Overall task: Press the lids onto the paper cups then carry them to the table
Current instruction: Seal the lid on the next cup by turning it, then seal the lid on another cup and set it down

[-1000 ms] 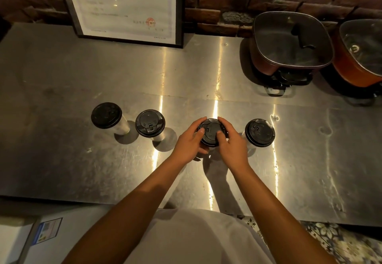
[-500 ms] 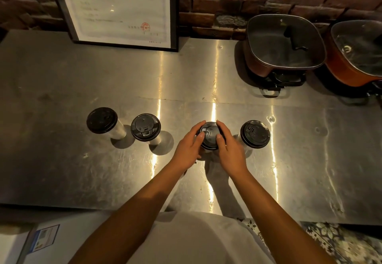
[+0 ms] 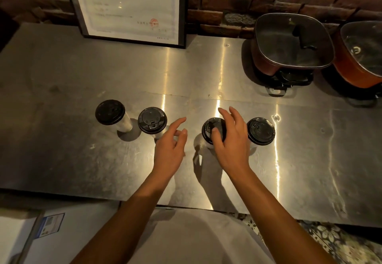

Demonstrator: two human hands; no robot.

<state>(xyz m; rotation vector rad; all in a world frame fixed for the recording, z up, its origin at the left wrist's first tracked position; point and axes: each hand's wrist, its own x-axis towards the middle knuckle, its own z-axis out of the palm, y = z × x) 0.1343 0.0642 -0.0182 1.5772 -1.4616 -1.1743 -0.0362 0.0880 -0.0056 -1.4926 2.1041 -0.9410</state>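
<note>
Four paper cups are seen in a row on the steel counter (image 3: 206, 73), each capped with a dark lid. The third cup (image 3: 214, 130) is covered by the right hand (image 3: 231, 139): the thumb is laid on the lid top and the fingers are spread and relaxed over its far edge, so the lid is pressed or touched rather than clasped. Whether the lid is fully seated cannot be told, since its near rim is hidden under the palm.

The left hand (image 3: 170, 145) is held just to the left of that cup, apart from it, with fingers loose and parted and nothing in it. Just beyond its fingertips stands the second cup (image 3: 152, 120), and further left the first cup (image 3: 110, 112). Immediately right of the right hand, near its knuckles, stands the fourth cup (image 3: 261, 131).

As a judgement, the lid-pressing part appears nearly finished: all four lids are placed, and the first, second and fourth look level on their rims, though how firmly they are snapped down cannot be confirmed. The carrying part is not yet begun; no cup is lifted, and the table meant as the destination is not identified in view. Two lidded orange pots (image 3: 293, 44) are set well beyond the right hand.
</note>
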